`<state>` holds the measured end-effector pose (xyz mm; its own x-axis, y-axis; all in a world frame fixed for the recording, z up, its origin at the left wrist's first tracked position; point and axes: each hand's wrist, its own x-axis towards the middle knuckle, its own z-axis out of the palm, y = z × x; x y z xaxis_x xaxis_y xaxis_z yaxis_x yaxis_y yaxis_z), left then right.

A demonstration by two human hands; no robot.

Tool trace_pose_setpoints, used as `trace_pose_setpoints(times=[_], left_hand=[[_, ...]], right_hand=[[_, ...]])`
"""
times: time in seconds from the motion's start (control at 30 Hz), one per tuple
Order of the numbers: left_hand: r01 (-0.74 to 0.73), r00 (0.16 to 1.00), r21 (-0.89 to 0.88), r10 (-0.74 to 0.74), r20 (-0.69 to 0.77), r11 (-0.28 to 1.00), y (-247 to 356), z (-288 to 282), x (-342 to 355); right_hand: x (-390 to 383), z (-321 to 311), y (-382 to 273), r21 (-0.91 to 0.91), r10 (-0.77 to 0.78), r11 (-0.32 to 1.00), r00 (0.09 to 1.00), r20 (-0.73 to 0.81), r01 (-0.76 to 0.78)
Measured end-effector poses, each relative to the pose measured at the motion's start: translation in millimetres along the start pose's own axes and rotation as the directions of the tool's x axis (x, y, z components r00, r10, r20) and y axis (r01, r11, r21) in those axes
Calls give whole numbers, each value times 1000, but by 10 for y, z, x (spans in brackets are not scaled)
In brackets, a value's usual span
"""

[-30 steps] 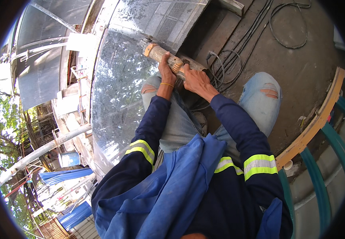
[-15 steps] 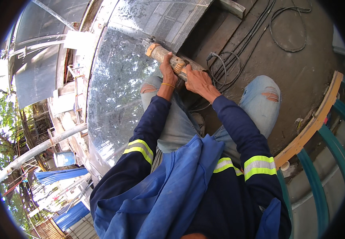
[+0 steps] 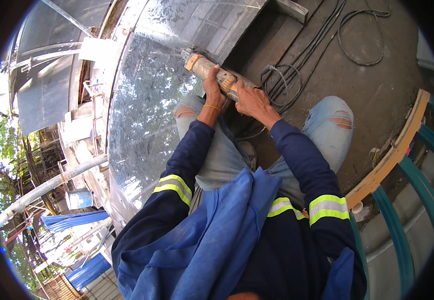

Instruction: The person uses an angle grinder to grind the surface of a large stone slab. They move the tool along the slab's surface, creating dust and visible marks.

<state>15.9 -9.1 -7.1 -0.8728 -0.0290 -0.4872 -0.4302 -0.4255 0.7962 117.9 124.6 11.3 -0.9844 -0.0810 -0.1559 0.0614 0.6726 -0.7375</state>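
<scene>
My left hand [image 3: 212,88] wraps around the body of a worn power tool [image 3: 202,66] with orange parts. My right hand [image 3: 252,102] grips its rear part, angled toward my right knee. The tool's metal head lies at the glossy, speckled dark panel [image 3: 139,100], near the edge of a dark recess; whether it touches is unclear. I sit with bent legs in torn jeans [image 3: 329,130], a blue cloth [image 3: 217,225] draped over my front.
Black cables [image 3: 297,75] coil on the dirty floor [image 3: 387,85] at the right. A curved wooden strip [image 3: 392,155] with teal bars [image 3: 422,192] edges the lower right. A metal pipe [image 3: 47,185], scaffolding, white boards [image 3: 97,49], blue corrugated sheets [image 3: 87,270] and trees fill the left side.
The tool and both hands have shifted slightly to the right against the panel. The surroundings slid a little leftward as the view moved. Both hands still grip the tool.
</scene>
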Motion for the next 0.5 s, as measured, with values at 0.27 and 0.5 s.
trace_pose_setpoints(times=[0.27, 0.5], left_hand=[[53, 998, -9, -53, -20, 999, -1, 98, -229], [68, 997, 6, -68, -45, 998, 37, 180, -252]], right_hand=[[-133, -53, -12, 3, 30, 1000, 999, 15, -30], [-99, -56, 22, 57, 39, 998, 998, 40, -41]])
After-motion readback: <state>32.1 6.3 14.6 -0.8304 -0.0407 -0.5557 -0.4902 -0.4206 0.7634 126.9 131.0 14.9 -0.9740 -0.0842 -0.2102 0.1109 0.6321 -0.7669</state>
